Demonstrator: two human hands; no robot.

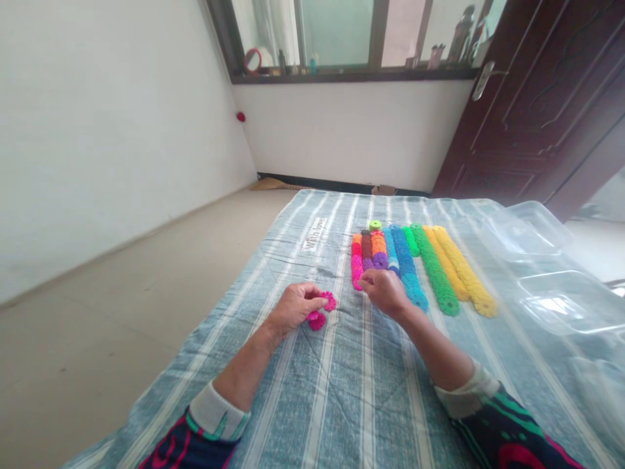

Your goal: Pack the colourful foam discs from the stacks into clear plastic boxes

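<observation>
While left hand (295, 305) pinches pink disc (329, 301), right hand's (385, 291) fingers curl closed, grip hidden.

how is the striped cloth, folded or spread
Spread: the cloth lies in one broad sheet, long stripes showing, under the discs.

The right hand (383, 290) partly hides some discs (379, 260); the edge crops both sleeves (502, 423).

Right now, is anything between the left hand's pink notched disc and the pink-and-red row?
Only the right hand, at the near end of the pink-and-red row; nothing else visible between it and the pink notched disc.
</observation>
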